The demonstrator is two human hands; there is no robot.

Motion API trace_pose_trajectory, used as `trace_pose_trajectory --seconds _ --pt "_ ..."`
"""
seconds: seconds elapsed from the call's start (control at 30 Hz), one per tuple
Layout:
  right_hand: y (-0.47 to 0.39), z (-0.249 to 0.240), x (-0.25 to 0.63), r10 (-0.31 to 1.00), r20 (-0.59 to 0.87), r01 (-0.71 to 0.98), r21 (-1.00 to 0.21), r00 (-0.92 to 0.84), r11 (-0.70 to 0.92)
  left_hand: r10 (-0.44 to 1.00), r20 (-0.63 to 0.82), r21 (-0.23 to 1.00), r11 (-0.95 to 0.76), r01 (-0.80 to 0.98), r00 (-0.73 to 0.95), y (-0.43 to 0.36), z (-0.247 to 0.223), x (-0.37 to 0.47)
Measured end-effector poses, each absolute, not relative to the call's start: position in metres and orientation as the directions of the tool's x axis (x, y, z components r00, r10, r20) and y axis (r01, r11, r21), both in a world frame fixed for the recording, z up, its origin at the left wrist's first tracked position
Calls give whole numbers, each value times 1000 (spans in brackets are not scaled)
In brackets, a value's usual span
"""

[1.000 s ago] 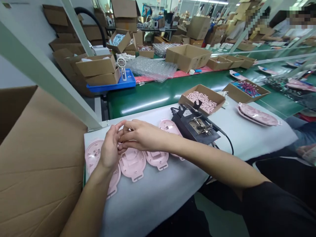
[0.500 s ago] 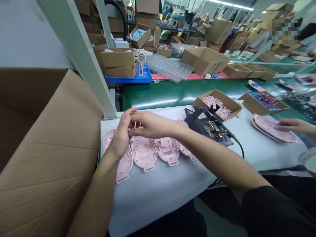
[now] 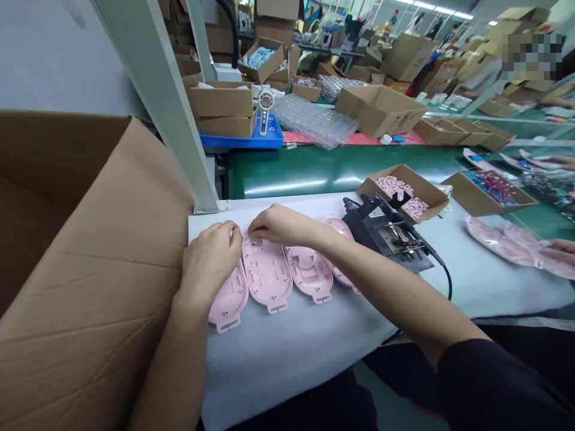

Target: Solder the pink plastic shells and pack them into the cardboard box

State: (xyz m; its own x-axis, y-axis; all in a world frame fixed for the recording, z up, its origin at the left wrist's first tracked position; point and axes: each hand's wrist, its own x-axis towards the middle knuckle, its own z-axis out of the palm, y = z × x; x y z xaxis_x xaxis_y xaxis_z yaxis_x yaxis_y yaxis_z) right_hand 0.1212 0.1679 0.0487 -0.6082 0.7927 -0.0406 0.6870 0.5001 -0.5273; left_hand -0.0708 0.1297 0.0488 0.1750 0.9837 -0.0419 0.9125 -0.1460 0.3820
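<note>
Several pink plastic shells [image 3: 268, 272] lie in a row on the white table covering, their inner sides with posts and ribs facing up. My left hand [image 3: 210, 257] is over the upper part of the leftmost shell [image 3: 230, 299], its fingers curled and thumb close to the index finger. At the top of the neighbouring shell, my right hand [image 3: 281, 226] has its fingertips pinched together. Whatever either hand holds is too small or hidden. My right forearm passes over the rightmost shell [image 3: 340, 230] and partly covers the one beside it [image 3: 309, 275].
A cardboard box [image 3: 157, 251] stands at the left beside a metal post [image 3: 166, 108]. Right of the shells sit a black metal fixture [image 3: 395, 236] with a cable and a box of small pink parts [image 3: 433, 206]. Another person's hand [image 3: 563, 248] is by pink shells [image 3: 503, 239].
My hands, together before, have separated. The left came down over the leftmost shell; the right lowered to the top of the second shell. The other person's shells at the right have spread apart.
</note>
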Motion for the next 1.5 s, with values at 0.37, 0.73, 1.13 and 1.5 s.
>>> trace_pose_trajectory --seconds 0.37,0.73,1.13,1.5 --pt "167 37 111 790 -126 784 -291 -600 549 961 -71 243 -243 939 267 126 39 -64" --pt "177 27 121 792 35 746 -315 -609 587 891 -171 303 -359 883 421 126 36 -58" --pt "190 23 115 801 -128 769 -403 -585 497 875 -286 241 -329 913 390 128 39 -57" --pt "198 33 109 763 -254 791 -356 -595 498 890 -294 247 -281 928 348 128 37 -57"
